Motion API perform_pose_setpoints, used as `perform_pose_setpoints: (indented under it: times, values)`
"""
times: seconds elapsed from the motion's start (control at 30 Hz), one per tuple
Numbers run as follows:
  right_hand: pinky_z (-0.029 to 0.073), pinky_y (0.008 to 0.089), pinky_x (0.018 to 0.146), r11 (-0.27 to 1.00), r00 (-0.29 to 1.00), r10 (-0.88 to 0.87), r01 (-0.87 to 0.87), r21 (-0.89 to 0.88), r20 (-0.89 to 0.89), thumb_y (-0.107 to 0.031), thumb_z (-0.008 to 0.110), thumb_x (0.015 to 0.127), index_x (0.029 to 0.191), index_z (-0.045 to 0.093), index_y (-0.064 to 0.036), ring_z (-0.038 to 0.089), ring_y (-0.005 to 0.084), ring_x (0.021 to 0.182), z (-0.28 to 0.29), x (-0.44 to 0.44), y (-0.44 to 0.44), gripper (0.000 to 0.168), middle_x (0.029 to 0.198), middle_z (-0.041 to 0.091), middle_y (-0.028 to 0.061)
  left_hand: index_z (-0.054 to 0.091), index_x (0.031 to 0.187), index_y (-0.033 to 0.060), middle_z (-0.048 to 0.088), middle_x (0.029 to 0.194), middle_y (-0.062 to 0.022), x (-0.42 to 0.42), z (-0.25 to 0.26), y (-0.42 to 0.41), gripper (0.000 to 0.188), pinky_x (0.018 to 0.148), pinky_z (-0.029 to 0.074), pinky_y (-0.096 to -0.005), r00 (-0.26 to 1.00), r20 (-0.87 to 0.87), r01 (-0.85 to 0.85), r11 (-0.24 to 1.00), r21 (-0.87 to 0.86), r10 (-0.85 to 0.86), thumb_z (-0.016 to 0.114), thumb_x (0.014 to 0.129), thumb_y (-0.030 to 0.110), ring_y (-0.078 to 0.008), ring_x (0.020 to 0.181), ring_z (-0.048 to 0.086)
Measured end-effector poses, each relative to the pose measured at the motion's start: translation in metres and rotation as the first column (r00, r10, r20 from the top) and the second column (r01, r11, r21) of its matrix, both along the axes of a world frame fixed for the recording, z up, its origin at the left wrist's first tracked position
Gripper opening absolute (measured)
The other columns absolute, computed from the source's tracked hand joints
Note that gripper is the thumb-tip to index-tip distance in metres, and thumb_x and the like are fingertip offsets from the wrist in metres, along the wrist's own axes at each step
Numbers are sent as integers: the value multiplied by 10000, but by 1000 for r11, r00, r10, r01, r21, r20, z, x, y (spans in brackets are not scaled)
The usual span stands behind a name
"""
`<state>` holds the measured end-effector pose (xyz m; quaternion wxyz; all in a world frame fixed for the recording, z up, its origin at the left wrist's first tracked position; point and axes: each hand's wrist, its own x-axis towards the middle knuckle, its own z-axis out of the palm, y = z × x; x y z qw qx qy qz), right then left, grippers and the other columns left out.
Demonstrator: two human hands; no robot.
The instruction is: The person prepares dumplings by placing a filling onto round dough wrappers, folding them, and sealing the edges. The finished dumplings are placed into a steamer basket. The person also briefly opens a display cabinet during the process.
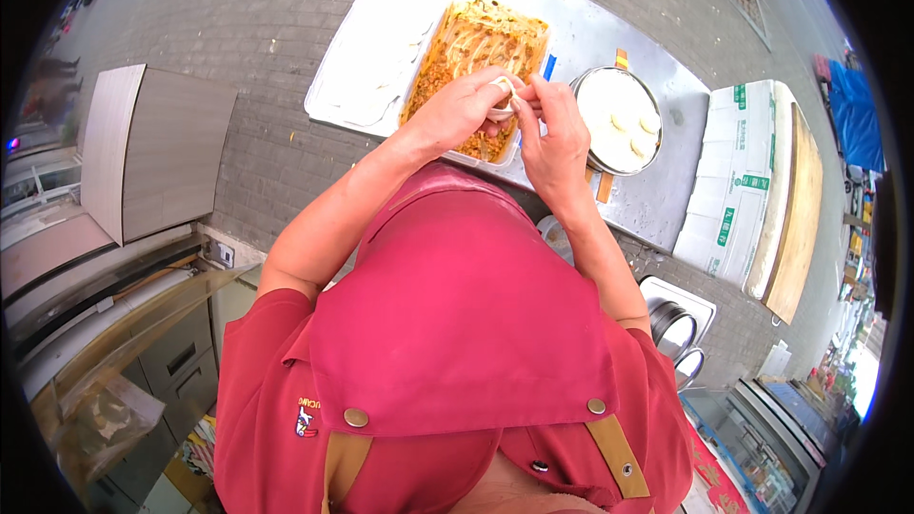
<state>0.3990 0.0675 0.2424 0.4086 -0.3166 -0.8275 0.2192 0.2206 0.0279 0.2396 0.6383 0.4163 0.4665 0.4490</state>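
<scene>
My left hand cups a filled dough wrapper, its thumb reaching over the open top. From the other side, the fingertips of my right hand pinch the wrapper's edge. Some brown filling shows inside the dough. Both hands are above a clear plastic tub of orange-brown minced filling, which has been scraped thin toward its far side. Just right of my right hand is a round steamer tray with a pale liner. Several shaped dumplings rest on it.
Left of the tub lies a white board with flat pale pieces, apparently wrappers. The metal table carries the steamer. Green-printed white boxes stand beyond its right end. Stacked round metal pans stand lower right, a grey cabinet at left.
</scene>
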Motion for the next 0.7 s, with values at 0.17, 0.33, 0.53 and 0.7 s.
perform_pose_setpoints:
  times: [0.17,0.33,0.53,0.7]
  values:
    - [598,326,723,1000,1000,-8,8,0,-8,71,719,908,1283,593,31,707,219,843,2,1,0,398,1003,663,133,650,1217,98,637,994,-1,0,3,6,326,719,519,-261,988,-152,-27,999,47,34,437,1106,318,-97,840,593]
    - [601,320,719,998,995,-52,54,14,-89,74,728,899,1289,591,27,706,218,832,4,-7,5,416,1009,665,136,662,1244,92,668,1000,-15,-4,22,16,349,726,531,-268,913,-407,83,982,168,-7,438,1097,316,-111,876,626]
    - [601,321,715,997,997,-60,62,45,-48,68,734,900,1320,587,22,705,207,830,-6,1,11,448,1035,668,145,671,1254,66,689,1004,-37,-4,21,23,370,741,546,-287,949,-314,21,997,80,5,443,1093,310,-124,907,653]
    - [596,316,708,987,988,-121,130,97,-100,74,731,898,1318,587,29,698,207,814,9,-5,13,446,1039,662,148,681,1273,83,700,1033,-41,1,21,27,376,770,550,-288,869,-492,80,966,246,54,445,1097,318,-126,918,657]
